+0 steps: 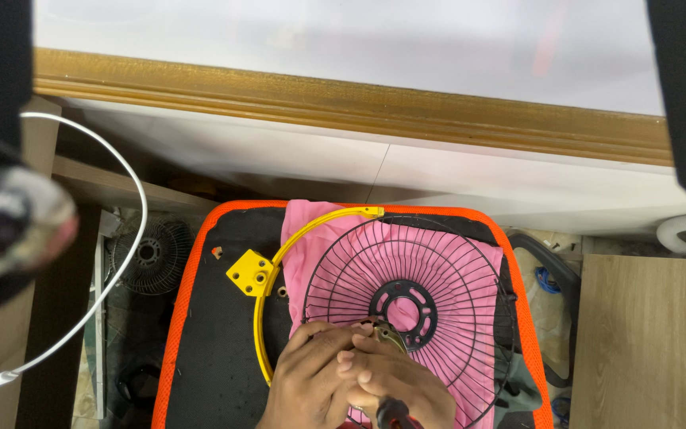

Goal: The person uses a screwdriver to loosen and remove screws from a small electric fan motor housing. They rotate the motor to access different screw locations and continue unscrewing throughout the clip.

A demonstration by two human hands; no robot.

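Both hands working at the near rim of a black wire fan guard.

The fan guard (pixel 410 306) lies flat on a pink cloth (pixel 319 238) over the black, orange-edged surface (pixel 200 334), the cloth likely padding it. Left hand (pixel 311 373) curls closed at the rim, apparently steadying it; right hand (pixel 395 381) grips a dark-handled tool (pixel 395 413). A yellow bracket arc (pixel 267 274) lies beside the guard.

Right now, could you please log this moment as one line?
left hand on fan guard | right hand gripping tool | pink cloth under guard
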